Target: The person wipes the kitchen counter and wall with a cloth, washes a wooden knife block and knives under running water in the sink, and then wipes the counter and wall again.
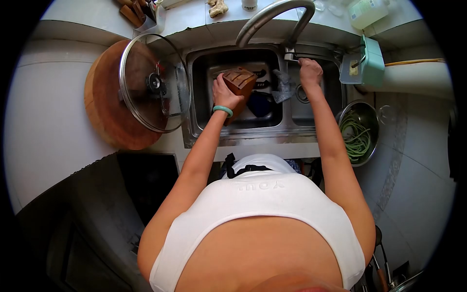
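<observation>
My left hand [227, 92], with a green bangle at its wrist, is wrapped round a wooden knife block [242, 79] tilted in the left basin of the steel sink [194, 129]. Slots show in the block's top. Beside it in the basin lie black-handled utensils [262, 84], probably knives, and a dark item [260, 104] I cannot make out. My right hand [310, 72] is closed on the faucet handle [291, 57] behind the right basin. Above the sink arches the faucet spout [262, 18]; no water stream is visible.
A glass lid [127, 90] leans before a round wooden board [99, 100] at left. Crumpled clear plastic [283, 87] lies over the sink divider. At right are a metal bowl of green beans [356, 136] and a mint-green holder [372, 61]. Ginger [217, 8] rests on the back ledge.
</observation>
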A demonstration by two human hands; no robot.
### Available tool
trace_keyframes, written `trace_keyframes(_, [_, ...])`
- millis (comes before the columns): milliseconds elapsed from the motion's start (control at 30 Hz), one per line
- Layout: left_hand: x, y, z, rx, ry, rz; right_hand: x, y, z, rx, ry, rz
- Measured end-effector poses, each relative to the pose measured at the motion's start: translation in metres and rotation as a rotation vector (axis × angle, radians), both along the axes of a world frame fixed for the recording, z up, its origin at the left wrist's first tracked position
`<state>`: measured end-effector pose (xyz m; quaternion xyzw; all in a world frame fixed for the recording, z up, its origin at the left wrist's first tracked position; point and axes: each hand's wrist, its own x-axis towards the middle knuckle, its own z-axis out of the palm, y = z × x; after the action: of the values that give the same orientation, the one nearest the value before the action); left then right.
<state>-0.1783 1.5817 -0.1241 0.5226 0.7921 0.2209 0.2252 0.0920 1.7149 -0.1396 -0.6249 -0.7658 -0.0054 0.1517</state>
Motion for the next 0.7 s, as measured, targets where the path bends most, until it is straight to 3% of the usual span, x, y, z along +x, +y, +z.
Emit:
trace_keyframes(133, [0.0,0.006,-0.007,0.008,0.055,0.008,-0.011,-0.013,0.018,0.082,0.004,0.061])
trace_keyframes(200, [-0.001,0.007,-0.006,-0.047,0.076,0.039,-0.028,-0.028,0.029,0.272,0.093,0.163])
trace_keyframes(300, [-0.001,0.006,0.0,-0.067,0.094,0.069,-0.066,-0.062,0.026,-0.075,0.483,0.346])
trace_keyframes(400, [-0.001,-0.003,0.003,0.018,0.111,0.109,-0.114,-0.097,0.031,-0.33,0.682,0.577])
trace_keyframes(533, [-0.01,-0.016,-0.015,0.118,0.086,0.168,-0.166,-0.112,0.016,-0.386,0.668,0.731])
trace_keyframes(600, [-0.012,-0.02,-0.02,0.135,0.08,0.17,-0.179,-0.11,0.013,-0.305,0.424,0.773])
trace_keyframes(633, [-0.012,-0.021,-0.021,0.153,0.068,0.174,-0.184,-0.105,0.008,-0.303,0.426,0.778])
trace_keyframes(700, [-0.006,-0.023,-0.012,0.163,0.046,0.221,-0.193,-0.089,-0.004,-0.441,0.429,0.766])
